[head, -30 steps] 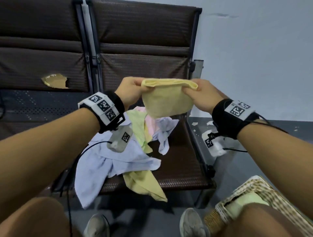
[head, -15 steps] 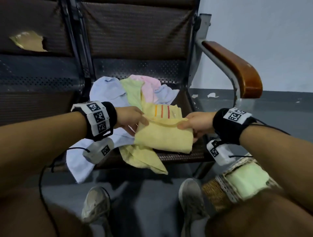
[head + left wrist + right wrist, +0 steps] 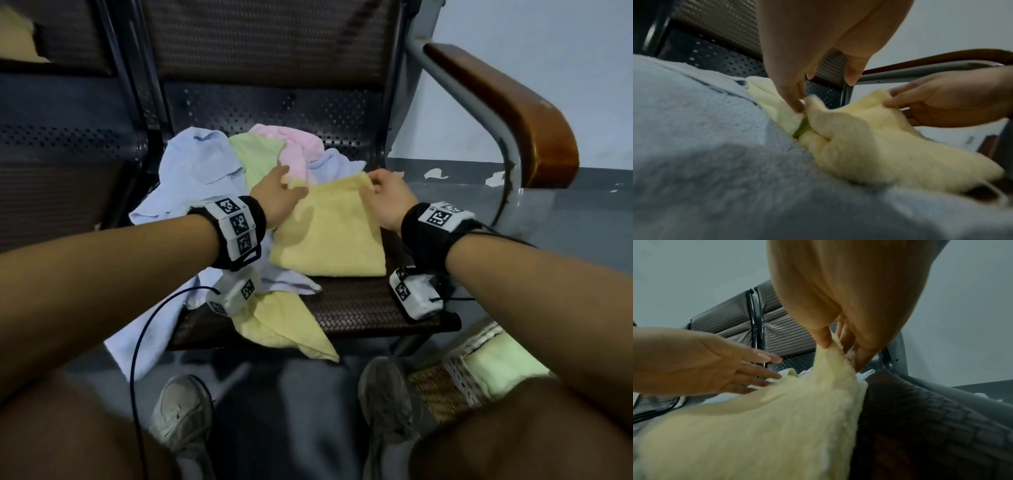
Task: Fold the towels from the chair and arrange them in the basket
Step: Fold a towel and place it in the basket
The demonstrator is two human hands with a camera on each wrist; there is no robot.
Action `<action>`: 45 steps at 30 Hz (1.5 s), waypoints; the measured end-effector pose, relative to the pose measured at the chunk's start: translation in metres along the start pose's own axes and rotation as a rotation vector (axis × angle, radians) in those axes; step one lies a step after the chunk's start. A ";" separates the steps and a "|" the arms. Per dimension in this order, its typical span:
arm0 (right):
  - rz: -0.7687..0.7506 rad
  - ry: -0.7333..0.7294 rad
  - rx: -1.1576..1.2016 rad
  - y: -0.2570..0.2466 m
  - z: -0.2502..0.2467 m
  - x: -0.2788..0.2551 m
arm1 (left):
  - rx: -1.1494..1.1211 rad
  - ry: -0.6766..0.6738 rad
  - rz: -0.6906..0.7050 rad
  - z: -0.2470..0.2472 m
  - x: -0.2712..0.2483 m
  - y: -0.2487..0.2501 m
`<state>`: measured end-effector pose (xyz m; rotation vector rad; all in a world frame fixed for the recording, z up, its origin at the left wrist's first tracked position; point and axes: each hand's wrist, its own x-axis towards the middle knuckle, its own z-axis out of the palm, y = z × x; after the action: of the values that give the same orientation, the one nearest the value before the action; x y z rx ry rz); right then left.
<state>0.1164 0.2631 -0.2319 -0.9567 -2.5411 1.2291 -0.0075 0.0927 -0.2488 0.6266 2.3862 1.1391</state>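
Folded towel: a pale yellow towel (image 3: 330,236) lies folded on the woven brown seat of the chair (image 3: 363,301), its left part resting on the loose pile.
Right hand: the right hand (image 3: 385,200) pinches the far right corner of the yellow towel between thumb and fingertips (image 3: 824,340), lifting that corner slightly.
Left hand: the left hand (image 3: 277,200) has straight, spread fingers (image 3: 764,357) at the towel's far left corner, fingertips touching the cloth; it grips nothing.
Loose pile: a light blue towel (image 3: 195,178), a green towel (image 3: 255,157) and a pink towel (image 3: 294,150) lie crumpled at the back of the seat, and a second yellow towel (image 3: 287,329) hangs over the front edge.
Basket: a woven basket (image 3: 435,387) stands on the floor at the lower right, beside the right shoe (image 3: 385,401), with a pale green folded towel (image 3: 503,359) inside.
Armrest: a brown wooden armrest (image 3: 520,113) curves at the chair's right.
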 end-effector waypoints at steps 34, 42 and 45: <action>-0.012 -0.364 -0.352 0.027 -0.035 -0.041 | 0.138 -0.084 -0.129 0.009 -0.046 -0.024; 0.012 -0.378 -0.497 0.024 -0.031 -0.041 | 0.317 -0.288 -0.308 0.013 -0.044 -0.001; 0.012 -0.381 -0.536 0.022 -0.032 -0.046 | 0.229 -0.398 -0.326 0.013 -0.046 0.003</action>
<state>0.1756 0.2662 -0.2217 -0.8909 -3.2710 0.7975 0.0370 0.0765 -0.2458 0.4604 2.1787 0.5498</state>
